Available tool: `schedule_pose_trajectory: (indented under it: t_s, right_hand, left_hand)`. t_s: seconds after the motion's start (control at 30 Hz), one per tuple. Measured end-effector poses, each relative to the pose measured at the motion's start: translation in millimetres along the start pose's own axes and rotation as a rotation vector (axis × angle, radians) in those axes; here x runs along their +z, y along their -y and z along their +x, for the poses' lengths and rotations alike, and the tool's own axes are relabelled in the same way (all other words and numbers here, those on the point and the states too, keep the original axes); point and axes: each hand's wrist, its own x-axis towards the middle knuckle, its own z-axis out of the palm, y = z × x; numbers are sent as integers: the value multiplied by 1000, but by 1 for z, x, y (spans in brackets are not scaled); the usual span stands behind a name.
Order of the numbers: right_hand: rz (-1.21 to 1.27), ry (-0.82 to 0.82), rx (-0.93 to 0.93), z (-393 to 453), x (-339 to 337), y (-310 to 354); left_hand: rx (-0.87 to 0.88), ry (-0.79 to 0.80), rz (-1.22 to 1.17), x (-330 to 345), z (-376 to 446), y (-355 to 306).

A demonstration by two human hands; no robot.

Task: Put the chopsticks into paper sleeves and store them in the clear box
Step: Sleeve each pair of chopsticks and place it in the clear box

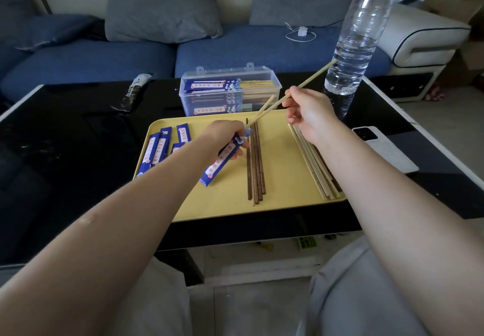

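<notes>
Blue paper sleeve gripped in left hand, held tilted above yellow tray. Right hand pinching a pale chopstick, tip aimed into sleeve mouth, far end up by water bottle. Second pale chopstick already poking from sleeve. Dark chopsticks lined up mid-tray; pale chopsticks along tray's right edge, partly under right wrist. Spare sleeves fanned at tray's left edge. Clear box just beyond tray's far edge, toward tabletop's far edge, open, filled sleeves stacked inside. White phone near tabletop's right edge. Black tabletop under everything.
</notes>
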Motion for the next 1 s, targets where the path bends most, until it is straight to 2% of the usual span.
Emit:
schedule_pose_trajectory:
  t_s: [0.23,0.33,0.47,0.57,0.63,0.87,1.0]
  right_hand:
    - [-108,-100,43,1,-7,-2]
    - [-194,-92,29,0,-7,-4]
    - [-332,57,63,-5,-1,-9]
    - [-434,202,184,-8,9,-15]
    - [-473,236,239,-10,13,-17]
    - [-303,75,115,-5,3,-14]
    - [-314,169,188,-7,6,-16]
  left_hand:
    - [30,-21,75,2,0,-3]
    - [48,-30,106,2,0,-3]
    - [110,-2,167,4,-1,-4]
    - [168,32,138,7,-2,-5]
    - [173,35,127,7,-3,-5]
    - [143,71,163,6,-4,-7]
    - [186,56,120,5,-5,-7]
